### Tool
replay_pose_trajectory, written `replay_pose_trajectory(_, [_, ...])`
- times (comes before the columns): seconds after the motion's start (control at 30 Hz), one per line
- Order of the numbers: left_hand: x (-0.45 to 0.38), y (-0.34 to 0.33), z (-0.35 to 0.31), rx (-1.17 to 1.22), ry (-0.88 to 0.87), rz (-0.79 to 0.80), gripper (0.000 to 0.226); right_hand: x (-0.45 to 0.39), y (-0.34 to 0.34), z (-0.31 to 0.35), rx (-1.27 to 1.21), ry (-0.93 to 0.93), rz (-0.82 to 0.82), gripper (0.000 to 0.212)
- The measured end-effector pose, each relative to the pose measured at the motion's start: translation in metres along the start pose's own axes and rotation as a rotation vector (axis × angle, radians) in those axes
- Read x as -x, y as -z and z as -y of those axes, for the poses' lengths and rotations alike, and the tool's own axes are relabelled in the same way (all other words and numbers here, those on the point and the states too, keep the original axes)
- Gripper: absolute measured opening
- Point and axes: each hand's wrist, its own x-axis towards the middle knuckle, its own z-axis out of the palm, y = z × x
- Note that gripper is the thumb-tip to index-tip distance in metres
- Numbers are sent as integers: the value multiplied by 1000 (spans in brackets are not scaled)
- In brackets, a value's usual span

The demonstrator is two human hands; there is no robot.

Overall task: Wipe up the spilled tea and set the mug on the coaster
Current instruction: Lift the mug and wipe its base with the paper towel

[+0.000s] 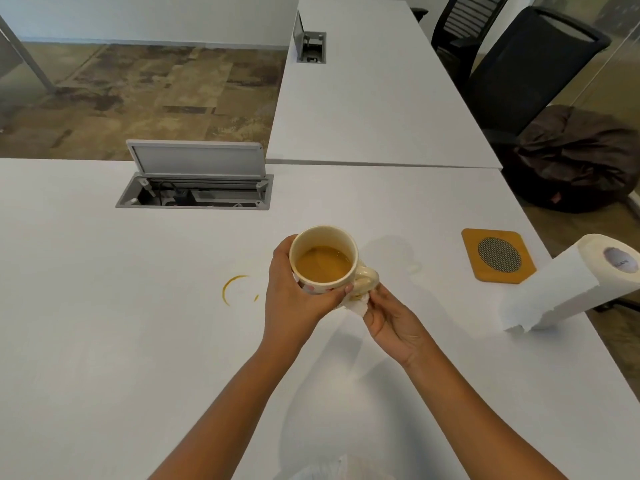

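Observation:
My left hand (294, 299) grips a cream mug (325, 261) half full of tea and holds it above the white table (104, 341). My right hand (391, 320) pinches a small wad of white paper towel (356, 307) against the underside of the mug, just below its handle. A curved ring of spilled tea (231, 288) lies on the table to the left of the mug. The orange coaster (498, 255) with a dark mesh disc sits on the table to the right, apart from the mug.
A roll of paper towels (568, 289) lies at the right table edge. An open cable box with a raised grey lid (195, 181) is set in the table behind the mug. A second table, black chairs (519, 64) and a dark beanbag stand beyond.

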Motion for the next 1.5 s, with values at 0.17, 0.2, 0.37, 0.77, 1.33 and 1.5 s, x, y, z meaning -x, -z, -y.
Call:
replay_pose_trajectory(0.17, [-1,0,0,0,-1,-8,77,11,3,-11,-61,-18,-25,34])
replay_pose_trajectory(0.2, [-1,-1,-2,-3,-5,-11,77,13,1,-14,-65,-25,-30,34])
replay_pose_trajectory(0.37, [-1,-5,-6,-11,-12,-22,77,16,-7,-29,-100,-38,-72,35])
replay_pose_trajectory(0.77, [1,-11,-12,-34,-9,-60,82,0,-25,-47,-59,-124,-17,36])
replay_pose_trajectory(1.33, [13,-10,3,-42,11,15,80,-9,7,-10,-11,-59,-47,31])
replay_pose_trajectory(1.5, [7,-5,6,-50,7,-29,77,4,17,-14,-8,-60,-56,34])
